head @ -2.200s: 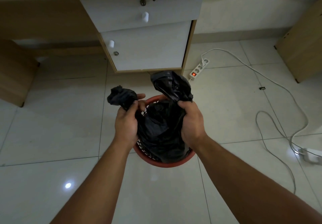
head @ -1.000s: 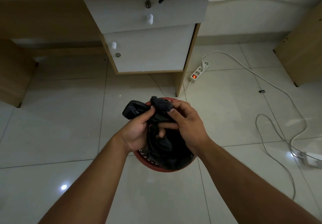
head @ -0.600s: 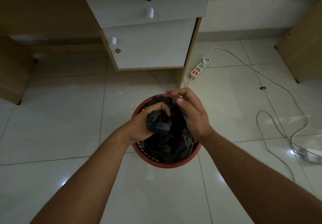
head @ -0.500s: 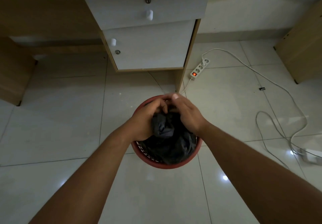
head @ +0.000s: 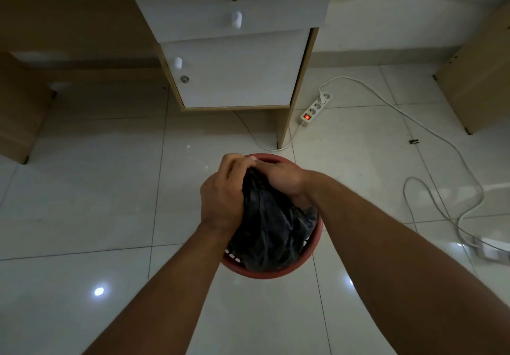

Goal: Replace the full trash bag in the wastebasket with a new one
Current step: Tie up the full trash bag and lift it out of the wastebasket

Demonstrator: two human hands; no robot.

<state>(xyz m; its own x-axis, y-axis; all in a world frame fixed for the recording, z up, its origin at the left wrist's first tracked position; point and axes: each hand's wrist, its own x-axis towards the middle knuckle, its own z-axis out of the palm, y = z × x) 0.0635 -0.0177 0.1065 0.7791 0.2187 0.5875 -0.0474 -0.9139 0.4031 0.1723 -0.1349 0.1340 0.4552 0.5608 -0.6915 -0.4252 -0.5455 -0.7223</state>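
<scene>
A round red wastebasket (head: pixel 276 273) stands on the tiled floor in the middle of the head view. A full black trash bag (head: pixel 271 230) fills it and bulges above the rim. My left hand (head: pixel 222 193) is closed around the bag's gathered top from the left. My right hand (head: pixel 281 178) grips the same gathered top from the right, fingertips meeting the left hand's over the far rim. The bag's neck is hidden inside my fingers.
A desk with a white drawer and cabinet door (head: pixel 234 73) stands just beyond the basket. A white power strip (head: pixel 316 109) with a lit red switch and its cables (head: pixel 430 139) trail across the floor to the right. Wooden furniture (head: pixel 480 78) sits at far right.
The two loose bag corners I held apart above the basket have been brought together. Both hands now clamp the gathered top low over the basket's far rim.
</scene>
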